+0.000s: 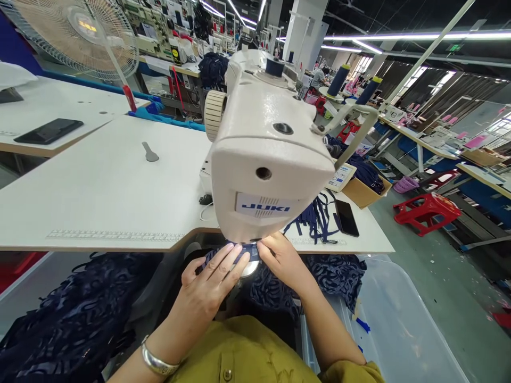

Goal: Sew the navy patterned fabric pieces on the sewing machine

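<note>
Under the head of a white sewing machine (271, 154), a strip of navy fabric (250, 251) lies at the needle area, which the machine head hides. My left hand (213, 282) rests on the fabric from the left, its fingers stretched out and flat. On the other side, my right hand (281, 260) pinches the fabric's right edge between thumb and fingers; its fingertips are partly hidden by the machine. A patterned navy garment piece (275, 287) hangs below the hands.
On the white table (99, 186) lie a grey metal piece (150, 152), navy straps (317, 218) and a black phone (347, 218). A heap of navy fabric (75, 314) sits at left, with a clear plastic bin (399, 319) at right. A fan (80, 32) stands behind.
</note>
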Demonstrator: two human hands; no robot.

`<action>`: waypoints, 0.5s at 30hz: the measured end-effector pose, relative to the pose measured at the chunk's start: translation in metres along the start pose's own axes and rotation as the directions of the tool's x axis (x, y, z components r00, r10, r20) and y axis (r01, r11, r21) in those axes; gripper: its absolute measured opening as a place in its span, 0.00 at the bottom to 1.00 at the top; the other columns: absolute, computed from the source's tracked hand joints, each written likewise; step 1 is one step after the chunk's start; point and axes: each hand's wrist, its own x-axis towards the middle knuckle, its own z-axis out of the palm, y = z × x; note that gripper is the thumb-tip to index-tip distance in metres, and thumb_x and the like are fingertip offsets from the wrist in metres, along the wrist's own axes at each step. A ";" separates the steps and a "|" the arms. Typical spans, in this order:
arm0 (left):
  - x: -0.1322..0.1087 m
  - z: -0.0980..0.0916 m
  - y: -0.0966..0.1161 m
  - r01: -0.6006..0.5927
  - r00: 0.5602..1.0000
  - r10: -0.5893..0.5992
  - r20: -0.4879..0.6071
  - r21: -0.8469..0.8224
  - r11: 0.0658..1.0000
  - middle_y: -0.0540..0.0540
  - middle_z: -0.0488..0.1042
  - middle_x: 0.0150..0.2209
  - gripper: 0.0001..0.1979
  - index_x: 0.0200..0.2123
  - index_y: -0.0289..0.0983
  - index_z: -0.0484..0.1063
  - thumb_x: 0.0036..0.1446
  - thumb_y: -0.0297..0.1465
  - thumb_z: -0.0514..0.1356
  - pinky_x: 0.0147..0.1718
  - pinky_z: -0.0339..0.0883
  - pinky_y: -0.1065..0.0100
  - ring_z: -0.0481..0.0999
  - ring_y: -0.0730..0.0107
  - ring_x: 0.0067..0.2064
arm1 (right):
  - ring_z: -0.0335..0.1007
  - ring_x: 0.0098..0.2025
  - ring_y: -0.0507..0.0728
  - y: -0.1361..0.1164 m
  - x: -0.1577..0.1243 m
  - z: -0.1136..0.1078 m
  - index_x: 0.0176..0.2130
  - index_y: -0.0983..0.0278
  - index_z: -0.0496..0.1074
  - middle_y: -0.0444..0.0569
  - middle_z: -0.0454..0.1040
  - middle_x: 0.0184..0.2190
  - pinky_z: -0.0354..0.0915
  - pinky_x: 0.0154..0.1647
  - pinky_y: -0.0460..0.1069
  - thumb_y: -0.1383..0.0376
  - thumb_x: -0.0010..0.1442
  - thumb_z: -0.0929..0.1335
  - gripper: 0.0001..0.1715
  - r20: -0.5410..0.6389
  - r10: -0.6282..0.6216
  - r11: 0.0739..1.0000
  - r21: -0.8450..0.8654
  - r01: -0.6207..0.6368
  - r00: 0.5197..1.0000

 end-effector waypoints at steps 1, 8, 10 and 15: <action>0.000 0.000 0.000 0.007 1.000 -0.007 0.002 -0.002 1.000 0.49 0.69 0.58 0.26 0.63 0.48 0.56 0.65 0.22 0.42 0.54 0.49 0.59 0.70 0.68 0.57 | 0.65 0.48 0.56 -0.001 -0.002 0.000 0.32 0.59 0.70 0.47 0.67 0.34 0.61 0.53 0.53 0.68 0.66 0.58 0.15 -0.006 0.010 1.000 -0.013 -0.010 1.000; -0.001 -0.004 0.003 0.044 0.999 -0.043 0.027 -0.041 0.998 0.49 0.68 0.59 0.25 0.62 0.49 0.58 0.66 0.23 0.42 0.53 0.50 0.59 0.69 0.67 0.58 | 0.65 0.47 0.56 -0.002 -0.004 0.002 0.36 0.59 0.70 0.48 0.68 0.37 0.61 0.53 0.53 0.68 0.66 0.58 0.14 -0.024 0.018 1.000 -0.012 -0.018 1.000; 0.000 -0.005 0.005 0.055 0.998 -0.054 0.037 -0.031 0.998 0.49 0.68 0.59 0.25 0.62 0.49 0.59 0.66 0.23 0.43 0.53 0.50 0.59 0.68 0.66 0.58 | 0.65 0.46 0.56 -0.002 -0.002 0.002 0.36 0.59 0.70 0.48 0.68 0.37 0.61 0.53 0.53 0.68 0.66 0.58 0.14 -0.021 0.011 1.000 0.005 -0.011 1.000; 0.001 -0.007 0.009 0.055 0.998 -0.055 0.036 0.005 0.998 0.48 0.67 0.60 0.24 0.62 0.47 0.57 0.67 0.24 0.42 0.52 0.52 0.60 0.68 0.66 0.58 | 0.64 0.48 0.56 0.002 0.003 0.005 0.36 0.59 0.72 0.48 0.69 0.38 0.60 0.54 0.53 0.69 0.65 0.59 0.14 -0.045 0.010 0.999 0.046 -0.008 0.999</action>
